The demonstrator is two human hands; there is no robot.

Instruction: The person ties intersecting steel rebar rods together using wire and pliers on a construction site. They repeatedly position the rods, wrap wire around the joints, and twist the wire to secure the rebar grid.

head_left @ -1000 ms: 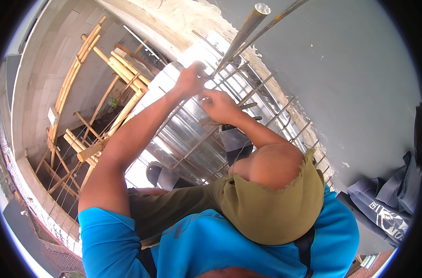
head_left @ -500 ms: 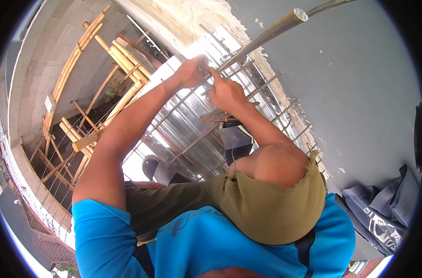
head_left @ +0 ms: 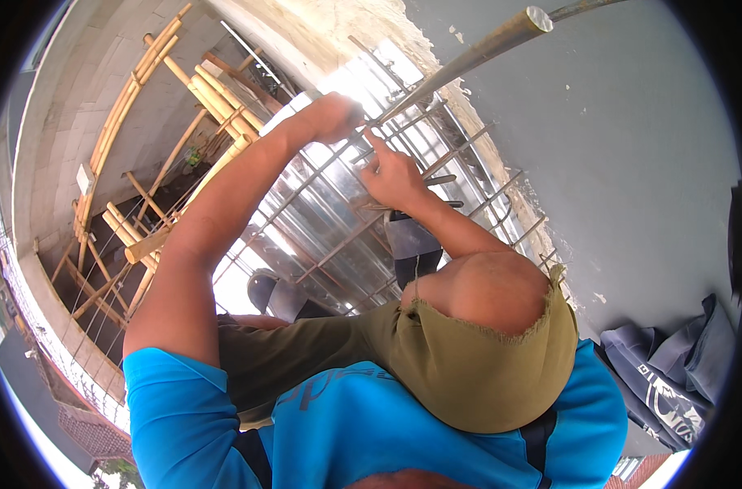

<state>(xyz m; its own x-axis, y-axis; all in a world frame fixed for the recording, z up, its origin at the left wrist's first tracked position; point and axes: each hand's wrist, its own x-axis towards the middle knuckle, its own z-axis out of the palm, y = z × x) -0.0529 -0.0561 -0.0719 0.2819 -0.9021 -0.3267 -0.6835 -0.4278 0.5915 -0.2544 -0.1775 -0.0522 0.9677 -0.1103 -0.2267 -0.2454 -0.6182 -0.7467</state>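
Note:
My left hand (head_left: 338, 118), blurred by motion, is closed like a fist beside a crossing of steel bars. What its fingers hold, if anything, is hidden. My right hand (head_left: 394, 177) points its index finger at the same crossing, fingertip at or against the bars; the thumb stands apart and the other fingers are curled. Below both hands runs a grid of steel reinforcing bars (head_left: 306, 181). Behind the right wrist show two dark bar ends like tool handles (head_left: 443, 179); the rest is partly hidden.
A thick metal bar (head_left: 477, 57) slants up to the right. Shiny corrugated sheet (head_left: 298, 232) lies under the grid. Bamboo scaffolding (head_left: 216, 98) stands left, a grey wall (head_left: 616, 163) right. My bent knee (head_left: 489, 293) is close below my right arm. Dark cloth (head_left: 673, 367) lies lower right.
My left hand has shifted slightly left and blurred. The right hand has dropped a little, its index finger now apart from the left hand. The tool-like handles show more.

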